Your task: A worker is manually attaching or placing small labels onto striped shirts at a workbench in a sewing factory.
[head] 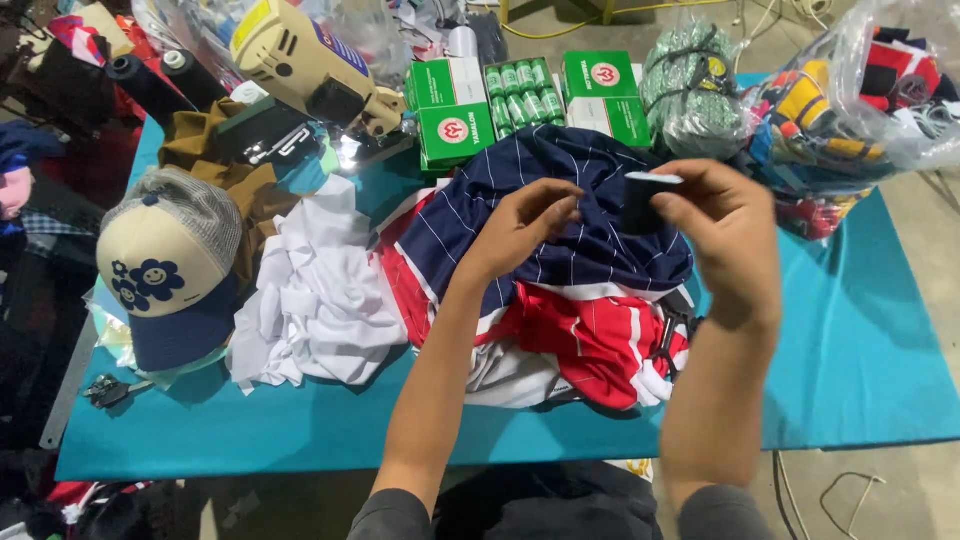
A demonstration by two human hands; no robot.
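My right hand (728, 238) holds a small dark spool (645, 203) with a pale top, pinched between thumb and fingers above the table. My left hand (527, 224) is raised beside it, fingertips pinched together close to the spool; whether a thread runs between them is too fine to tell. Under both hands lies a navy pinstriped garment (560, 190) heaped on red-and-white striped cloth (590, 340). White fabric (320, 290) is piled to the left of that heap.
A teal table (860, 350) carries a cream and navy cap (165, 265), a handheld cutting machine (310, 70), green boxes (455, 105), a bagged green bundle (690, 90) and a plastic bag of coloured trims (860, 90). Small snips (105, 390) lie at the left edge.
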